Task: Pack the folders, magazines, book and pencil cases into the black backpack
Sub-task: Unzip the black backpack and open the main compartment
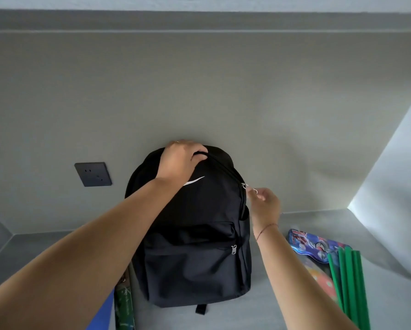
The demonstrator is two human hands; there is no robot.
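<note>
The black backpack (pixel 195 239) stands upright against the grey wall, its front pocket facing me. My left hand (pixel 180 160) grips the top of the bag at its handle. My right hand (pixel 264 203) pinches the silver zipper pull (pixel 247 186) on the bag's upper right side. A colourful pencil case (pixel 314 245) lies to the right on the grey desk (pixel 283 294), with green folders (pixel 350 282) and a bright patterned item (pixel 319 277) beside it. A dark green book (pixel 123 303) and a blue folder edge (pixel 104 315) lie at the lower left, partly hidden by my left arm.
A dark wall socket (pixel 93 174) sits on the wall left of the bag. A pale side panel (pixel 395 175) closes off the desk on the right, and a shelf underside (pixel 199 20) spans overhead.
</note>
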